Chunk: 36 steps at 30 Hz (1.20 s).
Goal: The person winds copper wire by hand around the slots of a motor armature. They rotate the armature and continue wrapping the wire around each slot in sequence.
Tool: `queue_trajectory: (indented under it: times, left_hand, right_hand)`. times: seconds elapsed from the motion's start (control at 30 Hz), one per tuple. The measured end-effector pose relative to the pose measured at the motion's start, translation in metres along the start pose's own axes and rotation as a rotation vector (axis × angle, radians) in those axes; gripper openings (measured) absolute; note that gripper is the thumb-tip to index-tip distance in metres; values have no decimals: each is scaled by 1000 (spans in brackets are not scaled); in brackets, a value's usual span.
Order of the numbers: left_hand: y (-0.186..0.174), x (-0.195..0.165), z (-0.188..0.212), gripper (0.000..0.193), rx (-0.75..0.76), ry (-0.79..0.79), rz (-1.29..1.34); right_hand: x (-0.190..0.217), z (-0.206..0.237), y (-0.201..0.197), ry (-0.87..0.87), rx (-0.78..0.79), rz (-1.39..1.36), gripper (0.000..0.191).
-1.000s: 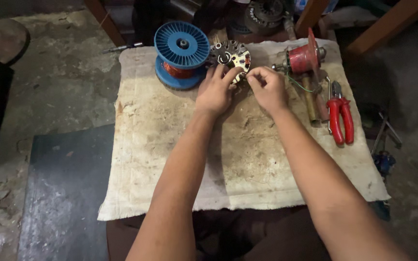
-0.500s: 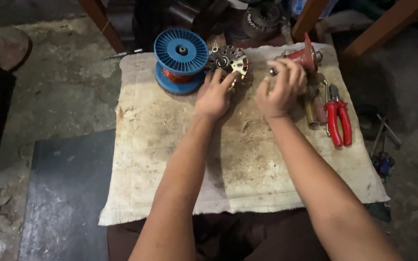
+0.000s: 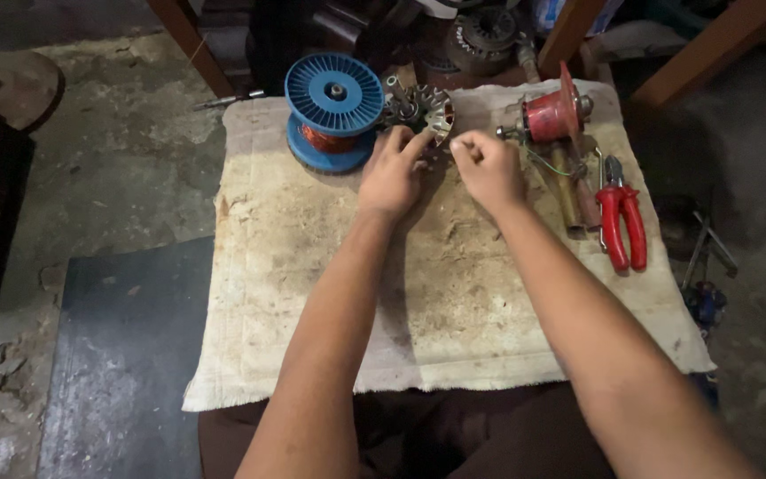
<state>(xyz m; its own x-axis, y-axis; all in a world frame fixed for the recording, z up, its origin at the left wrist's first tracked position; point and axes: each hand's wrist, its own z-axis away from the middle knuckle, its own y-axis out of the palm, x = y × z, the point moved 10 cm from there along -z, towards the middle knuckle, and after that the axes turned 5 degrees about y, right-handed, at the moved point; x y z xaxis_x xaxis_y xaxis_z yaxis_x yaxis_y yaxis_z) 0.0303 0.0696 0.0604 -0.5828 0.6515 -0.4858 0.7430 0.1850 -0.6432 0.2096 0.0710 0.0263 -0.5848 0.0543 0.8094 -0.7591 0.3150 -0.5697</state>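
Blue wire spool (image 3: 333, 105) stands at eleven o'clock on the stained cloth (image 3: 312, 293). Just beside it, the left hand (image 3: 392, 173) holds the metal stator (image 3: 418, 111) at twelve; the right hand (image 3: 488, 168) is pinched shut, contents unclear. Red pliers (image 3: 621, 226) lie at two.

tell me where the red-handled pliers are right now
In the head view the red-handled pliers lie on the right side of the stained cloth, just below the red spool-like part and right of the right hand.
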Motion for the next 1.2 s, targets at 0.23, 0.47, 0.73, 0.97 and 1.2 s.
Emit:
queue_trajectory:
  times: [0.23,0.47,0.73,0.97,1.2]
  left_hand:
    - [2,2,3,45,1,16,-83]
    - [-3,-1,5,46,-75,30,-126]
    - [14,8,11,44,46,25,-125]
    - [6,-3,12,41,2,56,-129]
    - [5,-15,10,38,79,69,-153]
  right_hand:
    - [39,28,-10,-422,-41,-110,20]
    - [49,36,-15,-421,-122,42,23]
    - [35,34,-5,-204,-54,77,18]
    - [29,26,7,-354,-12,-3,17]
    - [-20,-1,15,-37,-50,-286,13]
